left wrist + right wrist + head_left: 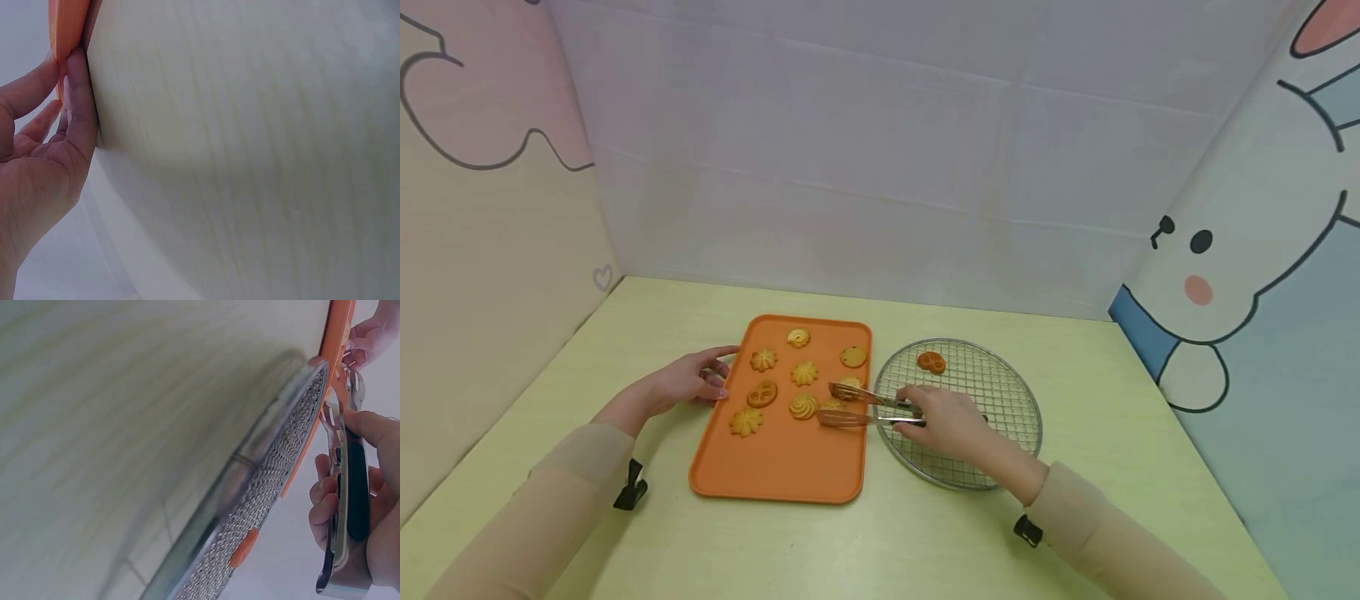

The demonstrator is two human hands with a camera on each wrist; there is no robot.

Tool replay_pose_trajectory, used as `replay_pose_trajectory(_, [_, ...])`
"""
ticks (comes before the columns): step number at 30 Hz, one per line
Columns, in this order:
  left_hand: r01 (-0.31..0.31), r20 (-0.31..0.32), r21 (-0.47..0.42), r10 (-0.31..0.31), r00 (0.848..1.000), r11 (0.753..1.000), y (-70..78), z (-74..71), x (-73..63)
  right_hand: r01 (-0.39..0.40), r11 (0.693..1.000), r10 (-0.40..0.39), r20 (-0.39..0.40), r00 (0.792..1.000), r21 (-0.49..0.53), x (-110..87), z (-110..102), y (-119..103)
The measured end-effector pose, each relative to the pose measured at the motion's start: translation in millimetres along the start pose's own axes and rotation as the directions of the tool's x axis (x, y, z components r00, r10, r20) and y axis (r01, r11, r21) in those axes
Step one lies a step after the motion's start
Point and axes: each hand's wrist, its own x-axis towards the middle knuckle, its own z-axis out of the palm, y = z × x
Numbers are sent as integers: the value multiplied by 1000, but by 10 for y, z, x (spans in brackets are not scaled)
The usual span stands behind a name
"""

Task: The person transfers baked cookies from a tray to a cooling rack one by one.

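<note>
My right hand (953, 421) grips metal tongs (895, 420) with dark handle grips. The tongs stand spread, their slotted ends over the right part of an orange tray (775, 475), close about the cookies there and partly covering them. My left hand (688, 382) pinches the tray's left edge, thumb above and fingers below in the left wrist view. On the tray lie several yellow cookies, among them a swirl cookie (803, 406) and a flower-shaped cookie (747, 422), plus a brown pretzel-shaped cookie (762, 394).
Right of the tray stands a round wire rack (1000, 392), partly beneath my right hand and forearm. One brown pretzel-shaped cookie (932, 362) lies near its far rim. Both stand on a pale yellow table (925, 542) with printed cloth walls behind and at the sides.
</note>
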Motion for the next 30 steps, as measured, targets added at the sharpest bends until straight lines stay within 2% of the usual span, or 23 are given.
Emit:
replay_pose_trajectory(19, [-2,0,5,2,1000,1000,13,11,0,-3,999,3,-1,1000,35,-2,45,41])
replay_pose_trajectory(30, [0,-4,-11,0,1000,1000,8,9,5,42,999,-41,-31,999,13,-23,37,42])
